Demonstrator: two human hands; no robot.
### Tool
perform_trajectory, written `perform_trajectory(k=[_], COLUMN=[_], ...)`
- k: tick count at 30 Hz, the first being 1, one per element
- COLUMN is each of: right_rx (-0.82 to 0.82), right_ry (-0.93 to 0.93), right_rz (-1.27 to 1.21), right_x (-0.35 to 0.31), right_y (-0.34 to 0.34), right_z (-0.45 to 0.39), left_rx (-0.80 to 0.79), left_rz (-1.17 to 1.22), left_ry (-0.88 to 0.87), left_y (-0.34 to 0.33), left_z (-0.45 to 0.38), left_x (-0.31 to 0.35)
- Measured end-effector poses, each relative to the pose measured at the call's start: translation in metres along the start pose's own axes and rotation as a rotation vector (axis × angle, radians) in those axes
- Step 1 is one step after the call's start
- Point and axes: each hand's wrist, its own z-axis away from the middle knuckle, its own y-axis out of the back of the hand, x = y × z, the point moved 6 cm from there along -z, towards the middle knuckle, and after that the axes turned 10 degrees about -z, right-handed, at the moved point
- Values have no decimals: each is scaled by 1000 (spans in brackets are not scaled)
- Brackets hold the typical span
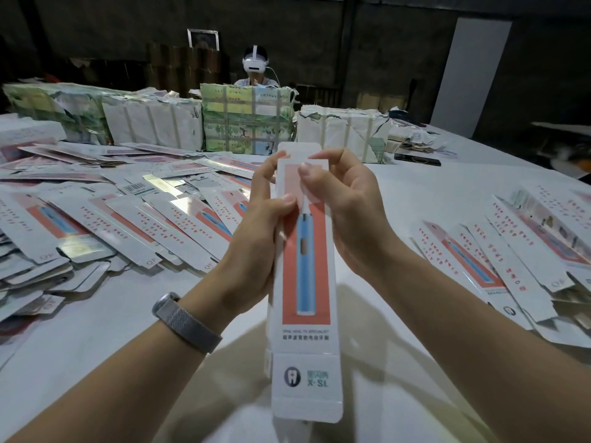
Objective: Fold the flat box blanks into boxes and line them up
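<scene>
Above the counter (399, 193), both hands hold a toothbrush box (305, 282) upright: left hand (256, 238) grips its side edge, right hand (348, 203) pinches the top flap. Uneven pressure could crease a panel or tear the flap, I judge. Fingers behind the card are hidden; folded boxes (511, 251) at right are cut off.

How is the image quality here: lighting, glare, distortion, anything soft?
Head view: dim room, dark background; the held box blank is sharp and evenly lit; glare on silvery flaps in the loose pile of blanks; wide-angle bending toward the edges; the folded boxes at right look slightly soft.
</scene>
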Motion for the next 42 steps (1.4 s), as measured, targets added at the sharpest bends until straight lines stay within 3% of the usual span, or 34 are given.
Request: perform_trajectory(k=[11, 15, 19, 26, 34, 42], right_rx=[-69, -71, -53, -257, -140, -195], right_ry=[-95, -47, -160, -238, -130, -133], right_rz=[-247, -124, -108, 59, 115, 200], right_x=[3, -2, -4, -17, -21, -32], right_y=[2, 1, 4, 9, 12, 18], right_z=[-3, -5, -8, -14, -16, -15], left_rx=[-13, -7, -3, -89, -109, -145], left_rz=[9, 52, -36, -132, -113, -146], left_ry=[57, 66, 60, -18, 7, -11], left_y=[-1, 1, 1, -1, -3, -3], left_z=[2, 1, 0, 0, 3, 3], left_x=[-4, -6, -8, -7, -4, -4])
